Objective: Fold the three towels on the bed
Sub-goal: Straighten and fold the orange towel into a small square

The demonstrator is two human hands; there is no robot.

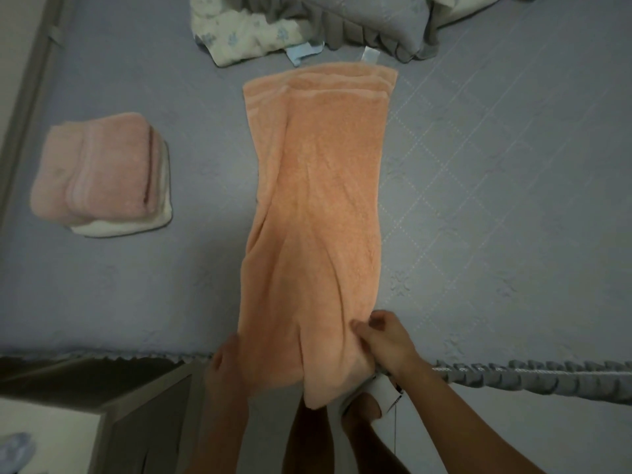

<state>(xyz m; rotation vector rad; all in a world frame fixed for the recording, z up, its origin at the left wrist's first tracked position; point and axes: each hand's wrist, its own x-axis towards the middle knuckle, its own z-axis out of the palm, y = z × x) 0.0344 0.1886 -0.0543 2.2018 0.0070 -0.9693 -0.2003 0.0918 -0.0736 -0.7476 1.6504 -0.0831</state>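
An orange towel (318, 200), folded into a long narrow strip, lies lengthwise across the grey-blue bed (496, 200), its near end hanging over the bed's front edge. My left hand (227, 362) grips the near left side of that end; its fingers are hidden under the cloth. My right hand (384, 340) pinches the near right side with curled fingers. At the left of the bed a folded pink towel (92, 169) sits on top of a folded cream towel (130, 225).
A floral cloth (246, 35) and a grey ruffled pillow (369, 25) lie at the far end of the bed. A light bedside cabinet (51, 436) stands at the lower left. The bed's ruffled edge (547, 374) runs along the front.
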